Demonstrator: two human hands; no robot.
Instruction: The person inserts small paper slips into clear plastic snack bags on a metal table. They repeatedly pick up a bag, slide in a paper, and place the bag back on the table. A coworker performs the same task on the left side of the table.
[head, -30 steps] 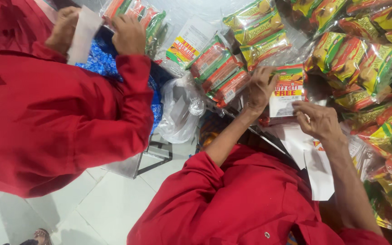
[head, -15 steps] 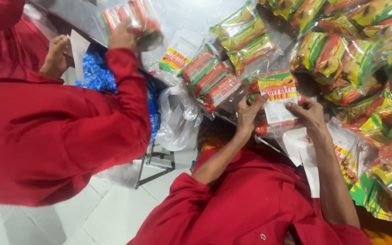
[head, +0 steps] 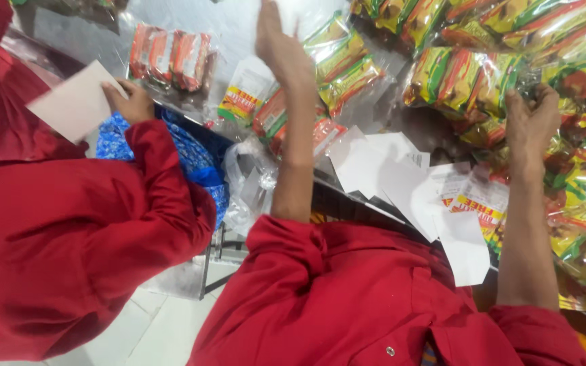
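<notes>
Head view shows our left hand (head: 279,44) raised over the table (head: 239,27), fingers loose and open, holding nothing; just under it lie clear packs (head: 347,64) of green-and-yellow packets. Our right hand (head: 530,118) rests on a heap (head: 578,88) of the same packets at the right, fingers curled into the wrappers; we cannot tell whether it grips one. Between our forearms white paper slips (head: 388,166) lie scattered, partly overlapping a printed card (head: 479,203). Further left sits a pack of red packets (head: 171,57) and a small sachet (head: 245,98). At far left a co-worker's hand (head: 130,102), in a red sleeve, holds a white paper (head: 72,102) above a blue cloth (head: 184,152)
</notes>
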